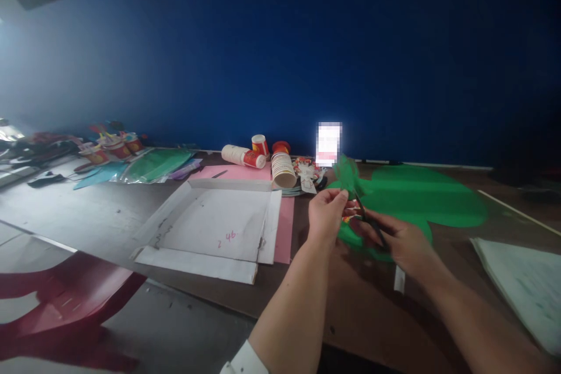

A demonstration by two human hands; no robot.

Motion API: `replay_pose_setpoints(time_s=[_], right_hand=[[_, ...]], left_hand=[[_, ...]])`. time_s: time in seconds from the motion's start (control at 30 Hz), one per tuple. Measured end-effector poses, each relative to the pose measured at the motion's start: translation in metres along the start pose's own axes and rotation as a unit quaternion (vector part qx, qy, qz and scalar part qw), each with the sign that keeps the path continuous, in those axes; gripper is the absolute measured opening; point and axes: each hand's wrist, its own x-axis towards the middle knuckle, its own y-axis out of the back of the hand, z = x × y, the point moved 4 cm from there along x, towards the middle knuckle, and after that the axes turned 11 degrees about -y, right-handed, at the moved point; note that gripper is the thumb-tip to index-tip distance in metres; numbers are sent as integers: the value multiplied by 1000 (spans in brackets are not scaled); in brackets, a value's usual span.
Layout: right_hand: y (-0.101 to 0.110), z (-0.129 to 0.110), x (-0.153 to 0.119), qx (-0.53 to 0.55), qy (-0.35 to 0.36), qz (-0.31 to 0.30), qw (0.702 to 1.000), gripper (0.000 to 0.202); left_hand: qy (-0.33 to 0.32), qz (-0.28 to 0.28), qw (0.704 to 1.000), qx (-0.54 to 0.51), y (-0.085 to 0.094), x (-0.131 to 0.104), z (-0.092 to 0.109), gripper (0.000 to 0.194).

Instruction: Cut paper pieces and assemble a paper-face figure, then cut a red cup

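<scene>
My left hand [325,211] pinches a small, crumpled-looking green piece [347,174], paper or thin felt, raised above the table. Close by on the right, my right hand [405,244] is closed around dark-handled scissors [372,227], whose blades point up toward the green piece. Their exact contact is blurred. Beneath and behind both hands lies a large green sheet [421,196] with rounded, lobed edges, partly covered by my hands. Something small, red and yellow, shows between the hands, too blurred to name.
A shallow white cardboard tray [210,225] rests on pink paper [286,228]. Behind are stacked paper cups [284,170] and a bright phone screen [328,143] by the blue wall. Packaged green sheets [160,165] lie left, a notebook [521,280] right, a red chair [74,298] lower left.
</scene>
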Motion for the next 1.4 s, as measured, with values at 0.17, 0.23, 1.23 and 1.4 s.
replay_pose_setpoints(time_s=[0.17, 0.23, 1.23, 1.4], right_hand=[[27, -8, -3, 82, -26, 51, 995, 51], [41, -8, -5, 111, -26, 100, 988, 49], [2, 1, -6, 32, 1, -35, 999, 51], [1, -2, -8, 32, 7, -30, 999, 52]], left_hand=[[-29, -33, 999, -20, -3, -2, 3, 27], [-35, -28, 999, -27, -1, -2, 3, 32], [-12, -60, 998, -27, -4, -4, -3, 49], [-10, -58, 997, -44, -4, -4, -5, 46]])
